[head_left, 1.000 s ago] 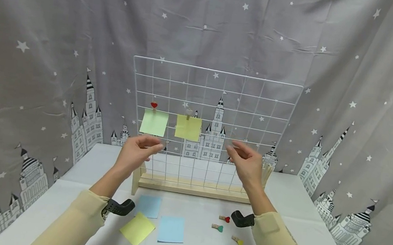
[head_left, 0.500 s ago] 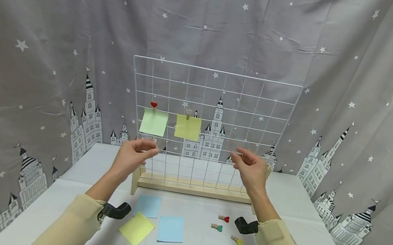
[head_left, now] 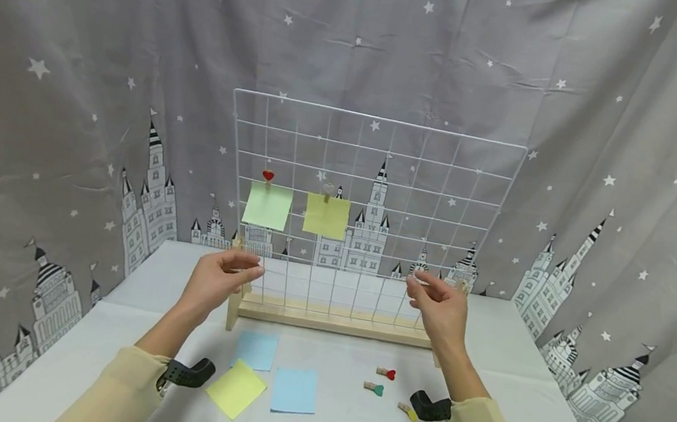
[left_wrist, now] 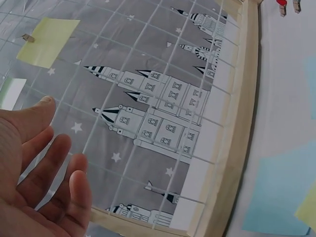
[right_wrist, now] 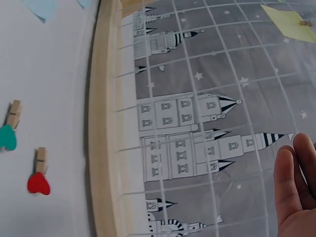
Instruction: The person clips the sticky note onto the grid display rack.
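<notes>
A white wire grid panel [head_left: 381, 114] stands upright in a wooden base [head_left: 332, 322]. A green sticky note [head_left: 268, 207] hangs on it from a red heart clothespin [head_left: 268, 176], and beside that a yellow sticky note [head_left: 326, 217] hangs from a pale heart clothespin [head_left: 328, 190]. My left hand [head_left: 216, 283] hovers before the grid's lower left, fingers relaxed and holding nothing. Before the lower right of the grid is my right hand [head_left: 441, 312], likewise with nothing in it. The left wrist view shows the left fingers [left_wrist: 79, 192] loosely bent, apart from the wires.
On the white table lie two blue sticky notes [head_left: 295, 391], a yellow sticky note [head_left: 236, 389], and small clothespins with a red heart [head_left: 386, 373], a green heart [head_left: 374, 388] and a yellow heart [head_left: 408, 412]. A grey castle-print curtain [head_left: 359, 32] hangs behind.
Both hands have come down and drawn apart, left hand leftward, right hand rightward. The head view has shifted slightly. The notes and clothespins stay where they were.
</notes>
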`<state>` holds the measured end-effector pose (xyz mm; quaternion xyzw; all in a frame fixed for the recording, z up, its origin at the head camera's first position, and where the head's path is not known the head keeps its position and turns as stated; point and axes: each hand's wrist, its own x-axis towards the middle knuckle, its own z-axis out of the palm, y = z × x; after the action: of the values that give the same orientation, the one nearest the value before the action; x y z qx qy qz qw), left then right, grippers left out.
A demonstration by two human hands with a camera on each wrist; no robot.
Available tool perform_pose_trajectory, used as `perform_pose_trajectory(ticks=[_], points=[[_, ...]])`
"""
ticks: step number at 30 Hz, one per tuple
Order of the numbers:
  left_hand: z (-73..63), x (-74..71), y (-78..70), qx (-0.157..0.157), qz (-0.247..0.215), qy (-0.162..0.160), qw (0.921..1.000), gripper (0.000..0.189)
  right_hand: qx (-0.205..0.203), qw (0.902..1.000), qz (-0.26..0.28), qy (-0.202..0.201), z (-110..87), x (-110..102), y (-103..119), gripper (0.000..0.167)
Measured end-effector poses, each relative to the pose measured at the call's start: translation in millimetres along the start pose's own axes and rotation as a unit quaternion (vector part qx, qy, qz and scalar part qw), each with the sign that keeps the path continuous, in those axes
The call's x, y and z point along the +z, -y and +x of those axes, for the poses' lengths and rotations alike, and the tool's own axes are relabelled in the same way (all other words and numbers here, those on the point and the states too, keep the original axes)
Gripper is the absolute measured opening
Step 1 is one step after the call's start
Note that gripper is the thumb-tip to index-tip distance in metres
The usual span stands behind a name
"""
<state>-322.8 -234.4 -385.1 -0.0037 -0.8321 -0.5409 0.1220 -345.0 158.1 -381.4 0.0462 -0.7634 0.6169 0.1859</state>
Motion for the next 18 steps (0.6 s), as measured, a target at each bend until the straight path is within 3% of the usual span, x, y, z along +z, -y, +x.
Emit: perform_pose_trajectory(ticks=[8, 18], points=[[-8.8, -1.0, 14.7, -0.022, 0.002, 0.007, 0.9997, 0.050, 0.034, 0.9993, 0.015, -0.009, -10.3, -5, -10, 0.037], [-18.3, 1.9, 31.3, -0.035, 0.004, 0.018, 0.9992, 0.049, 0.060, 0.9981, -0.003, -0.011, -21.2, -13, -26, 0.038]])
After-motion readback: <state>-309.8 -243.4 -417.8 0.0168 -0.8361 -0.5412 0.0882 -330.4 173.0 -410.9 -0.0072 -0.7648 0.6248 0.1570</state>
